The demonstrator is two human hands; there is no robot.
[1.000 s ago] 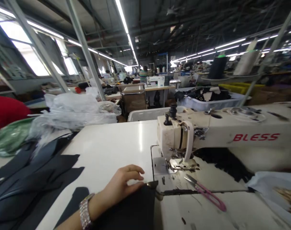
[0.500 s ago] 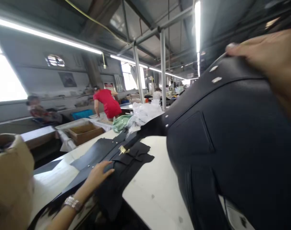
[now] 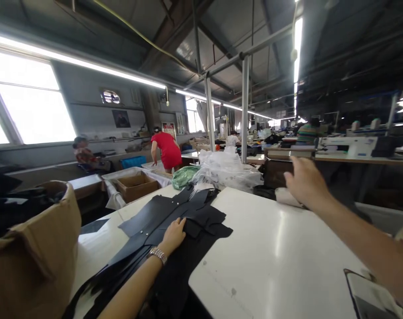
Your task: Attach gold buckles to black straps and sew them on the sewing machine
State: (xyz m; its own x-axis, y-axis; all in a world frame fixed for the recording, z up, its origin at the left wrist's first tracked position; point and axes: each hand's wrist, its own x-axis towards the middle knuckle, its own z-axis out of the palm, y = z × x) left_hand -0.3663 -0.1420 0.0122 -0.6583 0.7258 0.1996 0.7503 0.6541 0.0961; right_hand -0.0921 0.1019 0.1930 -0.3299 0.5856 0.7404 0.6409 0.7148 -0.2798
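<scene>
A pile of black leather-like pieces [image 3: 155, 221] with small metal studs and straps lies on the white table, some of it hanging over the near edge. On top of it rests my left hand [image 3: 174, 235], wearing a silver bracelet, its fingers bent together at the edge of one black piece; what lies under the fingertips is partly hidden. My right hand [image 3: 304, 180] is raised above the table's far right part with thumb and fingers apart, holding nothing. Behind it, a pale roll-like bundle [image 3: 288, 197] lies at the table's far edge.
A tall brown cardboard box [image 3: 38, 248] holding dark material stands close on the left. White plastic bags [image 3: 221, 168] and a green bag [image 3: 184, 176] are heaped at the table's [image 3: 254, 248] far end. Beyond are a person in red [image 3: 166, 150] and a sewing machine [image 3: 350, 145].
The large black studded piece has left my right hand and the right side of the view. My right hand is now bare, lower and farther left. My left hand's fingers have drawn together on the pile.
</scene>
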